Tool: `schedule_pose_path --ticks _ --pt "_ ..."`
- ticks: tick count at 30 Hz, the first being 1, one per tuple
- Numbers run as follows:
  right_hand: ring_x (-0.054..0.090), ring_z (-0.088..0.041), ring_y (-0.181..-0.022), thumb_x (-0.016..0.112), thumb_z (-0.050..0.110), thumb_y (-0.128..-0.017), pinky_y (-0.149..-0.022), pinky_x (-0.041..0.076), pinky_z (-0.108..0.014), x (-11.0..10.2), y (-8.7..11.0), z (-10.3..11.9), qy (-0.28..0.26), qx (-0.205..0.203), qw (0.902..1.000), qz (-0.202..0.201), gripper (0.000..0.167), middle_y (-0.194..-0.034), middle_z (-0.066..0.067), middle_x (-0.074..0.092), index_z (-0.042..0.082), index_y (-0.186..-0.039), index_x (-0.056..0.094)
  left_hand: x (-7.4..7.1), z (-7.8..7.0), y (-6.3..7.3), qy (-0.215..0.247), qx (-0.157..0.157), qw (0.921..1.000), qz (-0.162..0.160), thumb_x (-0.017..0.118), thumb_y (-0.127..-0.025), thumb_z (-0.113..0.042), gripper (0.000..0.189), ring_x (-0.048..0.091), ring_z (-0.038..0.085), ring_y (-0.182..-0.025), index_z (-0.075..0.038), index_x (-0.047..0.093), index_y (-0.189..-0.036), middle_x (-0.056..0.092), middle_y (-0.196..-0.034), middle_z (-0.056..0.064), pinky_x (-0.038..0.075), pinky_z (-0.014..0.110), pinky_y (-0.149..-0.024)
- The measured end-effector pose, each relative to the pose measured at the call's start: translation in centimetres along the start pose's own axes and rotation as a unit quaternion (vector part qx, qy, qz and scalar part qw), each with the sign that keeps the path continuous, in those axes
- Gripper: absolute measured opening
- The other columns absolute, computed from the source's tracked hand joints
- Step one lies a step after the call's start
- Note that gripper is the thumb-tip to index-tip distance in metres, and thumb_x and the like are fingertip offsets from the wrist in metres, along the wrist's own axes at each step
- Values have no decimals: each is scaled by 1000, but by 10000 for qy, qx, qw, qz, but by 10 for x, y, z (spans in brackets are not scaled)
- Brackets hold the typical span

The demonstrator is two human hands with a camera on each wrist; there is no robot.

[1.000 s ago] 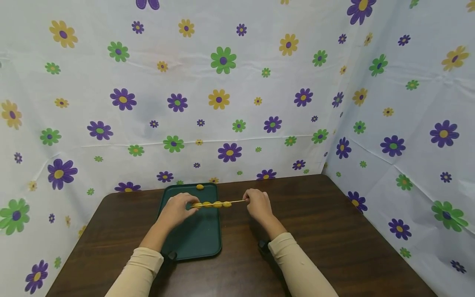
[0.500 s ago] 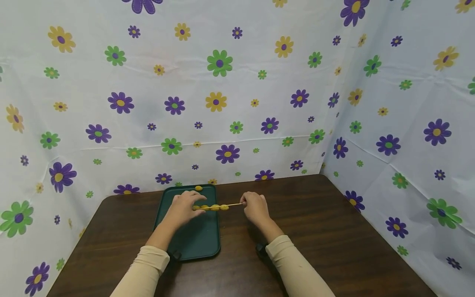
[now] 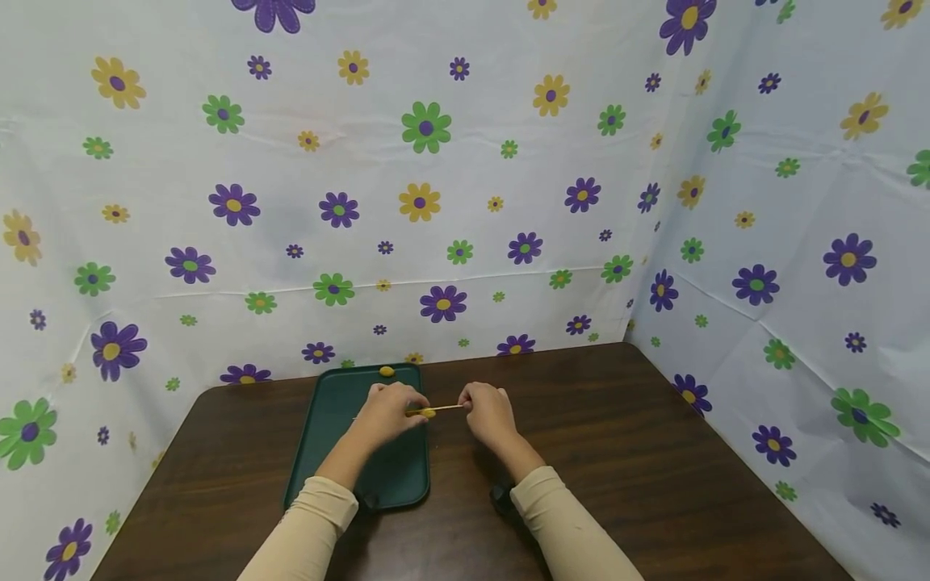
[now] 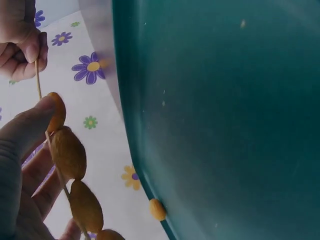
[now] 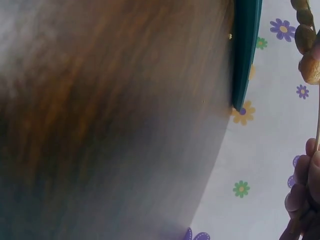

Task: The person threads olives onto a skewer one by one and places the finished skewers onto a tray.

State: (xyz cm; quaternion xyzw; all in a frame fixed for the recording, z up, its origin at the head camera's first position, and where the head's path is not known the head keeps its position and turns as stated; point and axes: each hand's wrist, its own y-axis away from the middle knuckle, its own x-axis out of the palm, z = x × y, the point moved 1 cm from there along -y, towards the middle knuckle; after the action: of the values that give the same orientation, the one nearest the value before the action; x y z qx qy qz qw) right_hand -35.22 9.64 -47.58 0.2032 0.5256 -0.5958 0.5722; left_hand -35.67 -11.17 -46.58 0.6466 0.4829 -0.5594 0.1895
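Note:
Several yellow-orange oval pieces (image 4: 69,152), fruit-like in look, sit in a row on a thin wooden skewer (image 3: 448,407) held roughly level above the tray. My left hand (image 3: 391,413) pinches the rightmost piece, its thumb on the near side and fingers behind. In the head view this hand hides most of the row. At the skewer's bare right end, my right hand (image 3: 490,415) pinches the stick between thumb and fingers. One loose oval piece (image 3: 387,371) lies by the far rim of the green tray (image 3: 392,484).
Under the tray is a dark brown wooden table (image 3: 617,452). A white flowered cloth (image 3: 465,145) hangs behind it and along the right side. Tiny crumbs (image 4: 243,23) dot the tray.
My left hand has loosened from the row's left end, slid right along the pieces and closed on the rightmost one. My right hand has kept its grip on the skewer, drifting slightly left.

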Motion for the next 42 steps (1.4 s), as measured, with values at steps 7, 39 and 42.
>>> schedule_pose_path --ticks 7,39,42 --pt "60 -14 -74 73 -4 -86 -73 43 -33 -2 0 3 -6 -20 9999 100 15 -82 2 69 11 -84 70 2 -1 -1 26 110 9998 -136 86 -82 -21 9 61 12 -85 -21 80 -89 70 -81 -12 41 53 -91" --pt "61 -15 -74 73 -4 -84 -73 42 -34 -7 -4 3 -10 57 10000 -58 16 -81 3 69 12 -83 71 -18 17 7 -168 -241 9995 123 88 -80 -25 26 60 18 -95 -18 80 -104 75 -97 -5 40 53 -91" --pt "61 -15 -74 73 -4 -84 -74 42 -34 -6 -4 2 -3 86 10000 -14 16 -81 2 69 12 -83 71 -16 18 7 -131 -202 9996 120 87 -81 -23 18 60 17 -94 -19 81 -98 73 -90 -9 39 55 -96"
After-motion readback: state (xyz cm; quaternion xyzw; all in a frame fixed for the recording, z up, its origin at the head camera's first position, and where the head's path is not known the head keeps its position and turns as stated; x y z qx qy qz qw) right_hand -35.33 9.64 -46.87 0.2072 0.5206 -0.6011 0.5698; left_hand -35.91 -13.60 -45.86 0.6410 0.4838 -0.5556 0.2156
